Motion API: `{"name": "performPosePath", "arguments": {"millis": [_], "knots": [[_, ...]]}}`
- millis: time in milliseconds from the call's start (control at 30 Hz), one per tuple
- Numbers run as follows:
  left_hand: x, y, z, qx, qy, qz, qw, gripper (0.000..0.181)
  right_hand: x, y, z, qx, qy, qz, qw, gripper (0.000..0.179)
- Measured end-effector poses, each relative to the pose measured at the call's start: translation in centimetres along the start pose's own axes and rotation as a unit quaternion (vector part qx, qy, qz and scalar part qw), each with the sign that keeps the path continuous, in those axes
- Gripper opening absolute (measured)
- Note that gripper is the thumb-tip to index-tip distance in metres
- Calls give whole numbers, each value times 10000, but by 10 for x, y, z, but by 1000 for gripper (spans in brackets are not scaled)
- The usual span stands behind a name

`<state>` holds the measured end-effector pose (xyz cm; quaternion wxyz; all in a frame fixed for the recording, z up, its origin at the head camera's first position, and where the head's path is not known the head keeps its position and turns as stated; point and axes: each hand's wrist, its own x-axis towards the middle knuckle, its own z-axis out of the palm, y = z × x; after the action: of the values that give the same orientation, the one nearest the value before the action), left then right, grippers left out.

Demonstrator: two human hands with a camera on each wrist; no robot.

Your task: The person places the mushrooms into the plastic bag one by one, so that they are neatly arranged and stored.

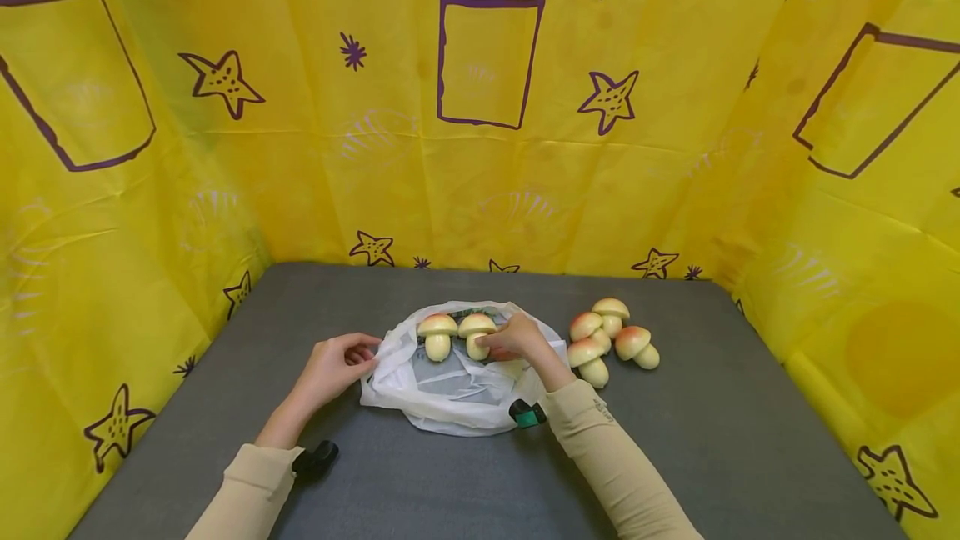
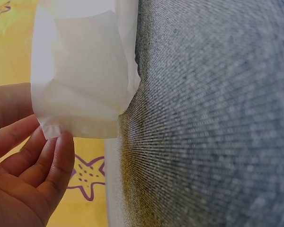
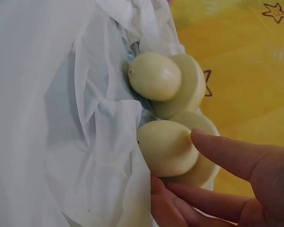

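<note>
A white plastic bag (image 1: 457, 415) lies spread on the grey table with its mouth facing up. Two toy mushrooms with reddish-yellow caps are side by side in it, the left mushroom (image 1: 438, 338) and the right mushroom (image 1: 477, 335). My right hand (image 1: 519, 337) holds the right one, thumb on its pale stem (image 3: 163, 146) and fingers beneath, partly hidden by the bag. At the bag's left rim, my left hand (image 1: 339, 367) pinches the thin plastic (image 2: 80, 71) with curled fingers.
Right of the bag lies a group of several more mushrooms, among them one mushroom (image 1: 636, 347) at the far right. Yellow cloth walls (image 1: 487, 173) with purple drawings enclose the grey table (image 1: 420, 490) at the back and sides.
</note>
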<state>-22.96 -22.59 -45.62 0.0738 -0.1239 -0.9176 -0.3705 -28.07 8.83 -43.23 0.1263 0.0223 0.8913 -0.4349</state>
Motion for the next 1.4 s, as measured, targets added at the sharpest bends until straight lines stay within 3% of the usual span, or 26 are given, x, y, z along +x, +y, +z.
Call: {"name": "performPosePath", "arguments": {"millis": [233,500,967,1400], "knots": [[-1,1,0,-16,56,37,10000,23,-9,-2,-14,-281,29,62,9996,36],[-1,2,0,-23,39,58,10000,23,-20,-3,-36,299,-89,-15,9995,39],[1,2,0,10,7,84,10000,23,-36,-1,-62,775,-91,-210,9967,40],[2,3,3,0,47,39,10000,23,-55,9,-87,730,-41,-603,9955,42]]}}
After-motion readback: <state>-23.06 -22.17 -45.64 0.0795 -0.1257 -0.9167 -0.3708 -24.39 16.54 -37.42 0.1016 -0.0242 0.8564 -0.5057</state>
